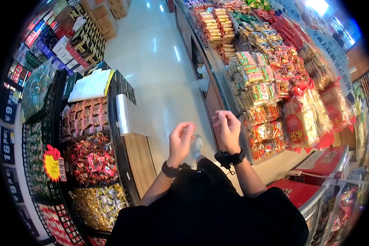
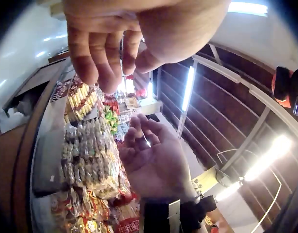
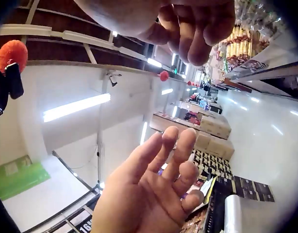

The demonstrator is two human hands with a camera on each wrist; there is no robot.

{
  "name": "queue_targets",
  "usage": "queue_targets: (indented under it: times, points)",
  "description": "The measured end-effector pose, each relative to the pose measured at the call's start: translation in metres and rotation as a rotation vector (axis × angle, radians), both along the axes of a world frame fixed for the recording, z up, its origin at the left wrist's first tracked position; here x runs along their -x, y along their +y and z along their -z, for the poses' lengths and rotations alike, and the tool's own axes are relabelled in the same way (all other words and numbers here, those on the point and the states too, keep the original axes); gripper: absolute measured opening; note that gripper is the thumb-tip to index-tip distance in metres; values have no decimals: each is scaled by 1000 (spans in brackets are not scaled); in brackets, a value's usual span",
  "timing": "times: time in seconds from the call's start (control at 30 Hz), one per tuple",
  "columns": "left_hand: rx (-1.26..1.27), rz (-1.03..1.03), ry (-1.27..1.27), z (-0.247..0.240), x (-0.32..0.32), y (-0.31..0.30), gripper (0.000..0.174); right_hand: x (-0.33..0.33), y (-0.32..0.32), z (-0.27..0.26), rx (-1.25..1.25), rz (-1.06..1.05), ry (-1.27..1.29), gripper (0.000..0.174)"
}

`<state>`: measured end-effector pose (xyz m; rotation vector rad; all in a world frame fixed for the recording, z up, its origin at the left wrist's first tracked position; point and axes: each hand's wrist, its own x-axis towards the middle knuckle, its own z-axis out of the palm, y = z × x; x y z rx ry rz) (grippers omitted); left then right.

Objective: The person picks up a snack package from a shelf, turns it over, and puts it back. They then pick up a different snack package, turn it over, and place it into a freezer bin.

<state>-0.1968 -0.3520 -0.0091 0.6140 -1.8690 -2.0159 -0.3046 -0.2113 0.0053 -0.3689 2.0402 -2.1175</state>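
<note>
My left hand (image 1: 180, 141) is raised over the aisle, palm turned inward, with loosely bent fingers and nothing in them. Facing it across a small gap is my right hand (image 1: 228, 131), its fingers also loosely bent. The left wrist view shows the left hand (image 2: 149, 36) large at the top and the right hand (image 2: 156, 155) below, where a small bright gleam shows at its fingers. In the right wrist view the left hand (image 3: 149, 194) has its fingers spread and slightly curved. Nearest the right hand are packaged snacks (image 1: 260, 123) on the right-hand display.
Bins of wrapped candy (image 1: 94, 160) line the left side. A roll of clear bags (image 1: 123, 115) stands at that counter's edge, near a white paper pad (image 1: 90, 86). Stacked cartons (image 1: 104, 18) are at the far left. Red boxes (image 1: 291, 190) stand at the lower right.
</note>
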Motion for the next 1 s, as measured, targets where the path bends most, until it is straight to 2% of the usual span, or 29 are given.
queue_targets:
  times: [0.1,0.23,0.43,0.6,1.0]
  points:
    - [32,13,-18,-5,39,-18,27,43,-21,13,131,30,-26,23]
    - [65,47,-38,-11,97,-40,27,95,-43,13,180,69,-39,22]
    - [44,69,-36,-19,168,-66,26,153,-66,3,58,101,33,22]
    - [-2,96,-15,-15,222,-92,26,191,-86,6,-26,112,-12,22]
    - [-33,364,-16,-1,353,-202,26,261,-177,18,-81,313,-71,27]
